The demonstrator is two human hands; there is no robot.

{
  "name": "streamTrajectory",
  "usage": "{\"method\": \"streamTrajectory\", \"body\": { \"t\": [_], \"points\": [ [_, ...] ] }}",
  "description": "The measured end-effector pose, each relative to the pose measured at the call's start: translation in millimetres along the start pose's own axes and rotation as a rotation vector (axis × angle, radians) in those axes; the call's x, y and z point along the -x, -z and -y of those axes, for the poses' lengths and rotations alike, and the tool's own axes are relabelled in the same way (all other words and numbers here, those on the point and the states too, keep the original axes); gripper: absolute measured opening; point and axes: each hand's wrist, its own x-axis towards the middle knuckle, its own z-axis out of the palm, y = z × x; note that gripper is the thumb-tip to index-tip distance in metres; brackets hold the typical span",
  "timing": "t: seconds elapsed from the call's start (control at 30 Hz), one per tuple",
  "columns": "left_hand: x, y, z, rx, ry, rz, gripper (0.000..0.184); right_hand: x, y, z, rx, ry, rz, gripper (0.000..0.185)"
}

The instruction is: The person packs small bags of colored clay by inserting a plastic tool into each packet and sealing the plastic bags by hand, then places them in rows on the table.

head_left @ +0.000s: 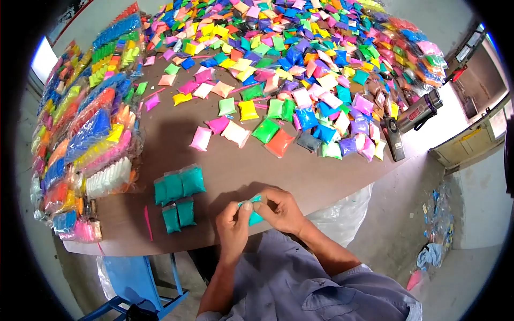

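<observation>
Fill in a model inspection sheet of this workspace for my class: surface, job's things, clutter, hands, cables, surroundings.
Surface: brown table, bare in its near middle part.
Job's things: one teal packet in hand; five more teal packets lie grouped on the table, left of the hands.
Clutter: large heap of coloured packets at the far side; bagged packets piled at left; pink strip; flask at right.
Hands: left hand and right hand both pinch the teal packet's top.
Cables: nothing seen.
Surroundings: blue chair by the near edge; clear plastic sheeting beside the table.
</observation>
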Motion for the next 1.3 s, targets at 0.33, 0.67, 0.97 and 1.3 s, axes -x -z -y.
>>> {"method": "streamTrajectory", "body": {
  "t": [0.33, 0.67, 0.97, 1.3],
  "points": [
    [-0.2, -4.6, -1.9, 0.075, -0.023, -0.028, 0.023, -2.4, -6.0, 0.0, 0.009, -0.011, -0.080, 0.017],
    [-2.4, 1.7, -0.8, 0.121, 0.040, -0.024, 0.024, -2.2, -4.6, 1.9, 0.074, 0.017, -0.034, 0.015],
    [-0.3, -3.5, -9.8, -0.191, -0.048, 0.077, 0.023, 5.1, -4.9, -0.6, -0.092, -0.054, -0.142, 0.014],
    [0.7, -4.1, 13.7, -0.113, -0.208, -0.017, 0.019, -2.4, -11.4, 0.0, 0.125, -0.012, -0.036, 0.027]
  ]
}}
